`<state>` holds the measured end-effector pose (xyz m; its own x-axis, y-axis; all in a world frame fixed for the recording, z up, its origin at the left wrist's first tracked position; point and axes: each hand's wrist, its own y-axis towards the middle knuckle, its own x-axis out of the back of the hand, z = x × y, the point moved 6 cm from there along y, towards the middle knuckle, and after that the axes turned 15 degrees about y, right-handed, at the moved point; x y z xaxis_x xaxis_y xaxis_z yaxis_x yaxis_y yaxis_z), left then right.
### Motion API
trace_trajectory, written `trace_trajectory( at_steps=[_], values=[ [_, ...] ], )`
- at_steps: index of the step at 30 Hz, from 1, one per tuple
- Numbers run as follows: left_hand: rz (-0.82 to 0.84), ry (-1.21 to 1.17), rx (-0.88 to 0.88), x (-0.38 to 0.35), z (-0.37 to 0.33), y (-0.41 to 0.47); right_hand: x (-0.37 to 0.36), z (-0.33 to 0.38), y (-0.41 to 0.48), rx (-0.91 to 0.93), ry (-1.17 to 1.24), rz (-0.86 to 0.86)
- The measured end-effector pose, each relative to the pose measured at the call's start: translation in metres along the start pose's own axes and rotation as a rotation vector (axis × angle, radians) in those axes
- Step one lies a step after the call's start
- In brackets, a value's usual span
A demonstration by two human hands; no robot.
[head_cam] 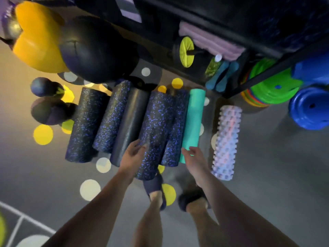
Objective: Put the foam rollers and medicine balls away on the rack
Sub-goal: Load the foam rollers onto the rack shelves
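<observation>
The tall black metal rack (222, 29) is standing just beyond both hands, so the lift looks short. It is probably best to be gripping the long black blue-speckled foam roller (154, 129) from both sides and keeping it level. The dark round medicine balls (48, 111) are lying well off to the left. The left hand (134, 155), loosely open, seems to be touching that roller's near edge. The right hand (193, 157) is hovering open and empty over the near end of the smooth teal foam roller (193, 122).

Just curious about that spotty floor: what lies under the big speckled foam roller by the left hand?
Grey floor, with a yellow dot peeking out at the near end of the speckled roller. Whatever else lies beneath is covered.
</observation>
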<state>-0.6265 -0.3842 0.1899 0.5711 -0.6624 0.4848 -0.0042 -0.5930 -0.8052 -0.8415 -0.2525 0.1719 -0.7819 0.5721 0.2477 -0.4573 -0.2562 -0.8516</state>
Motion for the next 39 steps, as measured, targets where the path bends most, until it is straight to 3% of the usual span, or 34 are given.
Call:
trace_trajectory(
  at_steps=[5,9,12,15,18,25,32,35,39],
  values=[
    [-0.045,0.070,-0.029,-0.016,0.009,0.065,-0.079,-0.028,0.036,0.014,0.076,0.168],
    [-0.069,0.104,0.064,-0.039,0.062,0.137,-0.135,-0.066,0.099,0.013,0.109,0.311],
    [0.029,0.177,0.134,-0.057,0.088,0.162,-0.167,-0.103,0.123,-0.047,0.206,0.401],
    [0.055,0.087,0.194,-0.069,0.097,0.148,-0.172,-0.123,0.121,-0.064,0.310,0.232],
    [0.115,-0.051,0.136,-0.061,0.079,0.104,-0.143,-0.107,0.086,-0.060,0.273,0.016],
    [0.359,-0.451,-0.010,0.029,-0.041,-0.051,-0.057,0.062,-0.054,0.074,0.185,0.024],
    [0.282,-0.587,-0.399,0.111,-0.161,-0.111,-0.023,0.275,-0.151,0.464,0.202,0.091],
    [0.227,-0.579,-0.508,0.131,-0.201,-0.109,-0.025,0.321,-0.155,0.599,0.238,0.095],
    [0.129,-0.608,-0.570,0.146,-0.255,-0.093,-0.024,0.361,-0.141,0.651,0.338,0.105]
  ],
)
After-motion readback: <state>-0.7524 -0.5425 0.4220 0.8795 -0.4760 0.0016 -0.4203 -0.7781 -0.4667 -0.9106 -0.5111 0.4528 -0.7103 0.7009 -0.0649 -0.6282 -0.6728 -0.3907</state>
